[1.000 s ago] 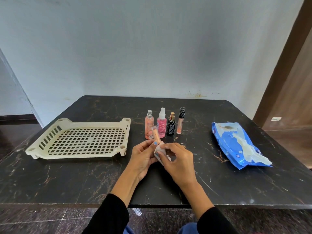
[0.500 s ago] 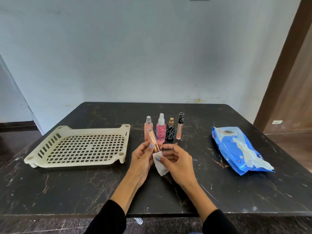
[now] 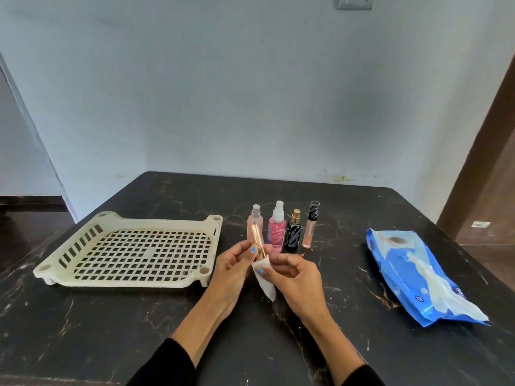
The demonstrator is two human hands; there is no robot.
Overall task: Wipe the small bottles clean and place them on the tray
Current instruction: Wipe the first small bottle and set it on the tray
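My left hand holds a slim rose-gold bottle tilted up over the black table. My right hand pinches a white wipe against the bottle's lower end. Behind them stand several small bottles in a row: a peach spray bottle, a pink spray bottle, a black bottle with a gold cap and a tall thin tube with a black cap. A cream perforated tray lies to the left with nothing on it.
A blue pack of wipes lies open on the right side of the dark marble table. A white wall rises behind the table, and a brown door frame stands at the far right.
My right hand has slid the wipe down the rose-gold bottle toward its lower end, leaving more of it bare. The camera has tilted up a little.
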